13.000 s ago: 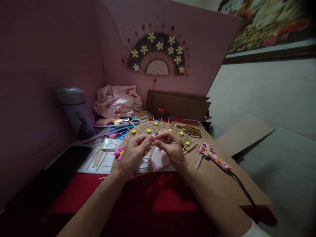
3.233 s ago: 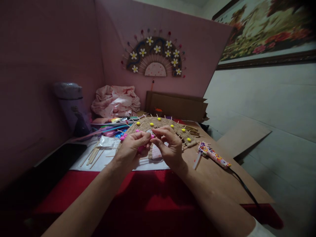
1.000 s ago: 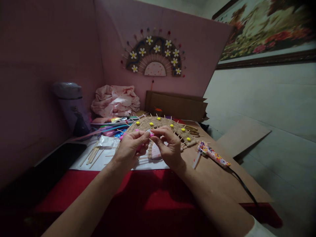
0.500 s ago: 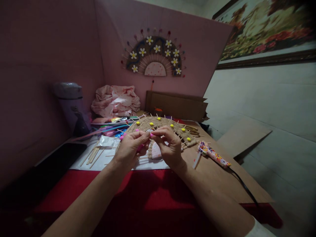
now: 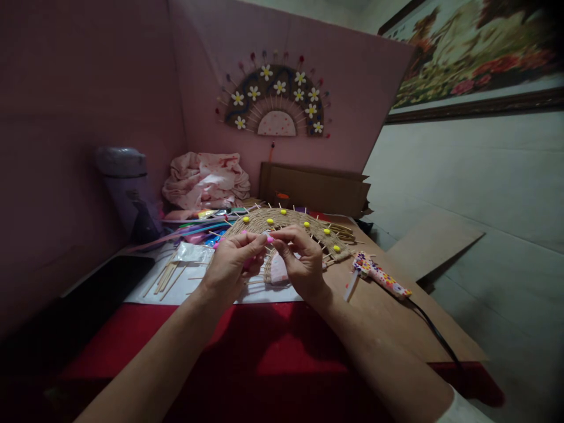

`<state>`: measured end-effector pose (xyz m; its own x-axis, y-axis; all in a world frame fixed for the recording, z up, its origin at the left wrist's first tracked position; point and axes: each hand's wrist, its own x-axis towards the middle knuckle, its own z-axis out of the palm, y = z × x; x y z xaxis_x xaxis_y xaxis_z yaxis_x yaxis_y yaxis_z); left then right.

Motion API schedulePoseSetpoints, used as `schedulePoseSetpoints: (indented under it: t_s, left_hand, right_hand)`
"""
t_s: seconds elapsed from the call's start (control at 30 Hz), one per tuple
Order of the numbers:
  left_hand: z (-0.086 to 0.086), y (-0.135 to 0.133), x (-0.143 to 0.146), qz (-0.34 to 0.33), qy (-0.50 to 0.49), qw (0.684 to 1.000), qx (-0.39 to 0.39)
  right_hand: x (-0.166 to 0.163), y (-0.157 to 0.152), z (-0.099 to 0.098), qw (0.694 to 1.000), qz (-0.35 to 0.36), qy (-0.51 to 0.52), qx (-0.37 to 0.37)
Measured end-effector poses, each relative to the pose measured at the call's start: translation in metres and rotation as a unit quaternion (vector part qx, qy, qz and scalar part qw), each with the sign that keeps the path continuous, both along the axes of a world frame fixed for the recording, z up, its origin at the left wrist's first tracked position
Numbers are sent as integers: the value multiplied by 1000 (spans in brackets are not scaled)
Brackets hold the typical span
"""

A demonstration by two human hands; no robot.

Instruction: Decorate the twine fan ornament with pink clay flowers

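Note:
My left hand [image 5: 233, 258] and my right hand [image 5: 302, 258] meet fingertip to fingertip over the table. Between them they pinch a small bright pink piece [image 5: 269, 239], perhaps soft clay; its exact kind is too small to make out. More pink shows within the left fingers, mostly hidden. Just behind the hands lies a half-round fan shape woven of tan cord [image 5: 291, 222] on thin wooden sticks. Yellow dots [image 5: 306, 225] sit along its band. A pale fabric half-circle [image 5: 278, 268] at its centre is partly covered by my right hand.
A flower-patterned glue gun [image 5: 382, 278] with a black cord lies at right on brown board [image 5: 423, 329]. Loose sticks [image 5: 166, 276], a clear packet [image 5: 194, 252] and a dark flat object [image 5: 117, 276] lie left. Behind stand a purple bottle [image 5: 130, 194], pink cloth [image 5: 207, 179] and cardboard [image 5: 312, 189].
Both hands stay in nearly the same place, fingertips together. The pink piece shows slightly more between them; the things on the table have not moved.

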<state>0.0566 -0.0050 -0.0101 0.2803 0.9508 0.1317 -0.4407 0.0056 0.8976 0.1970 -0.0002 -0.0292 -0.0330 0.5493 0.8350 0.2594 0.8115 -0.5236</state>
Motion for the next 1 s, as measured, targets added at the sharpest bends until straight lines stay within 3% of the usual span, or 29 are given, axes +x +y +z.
schedulePoseSetpoints:
  t_s: [0.73,1.0]
  left_hand:
    - [0,0,1,-14,3,1000,2]
    - [0,-2,1,-10,-13,1000,-5]
  right_hand:
    - [1,3,-3,996,33,50,-72]
    - [1,0,-1,999,19,25,-45]
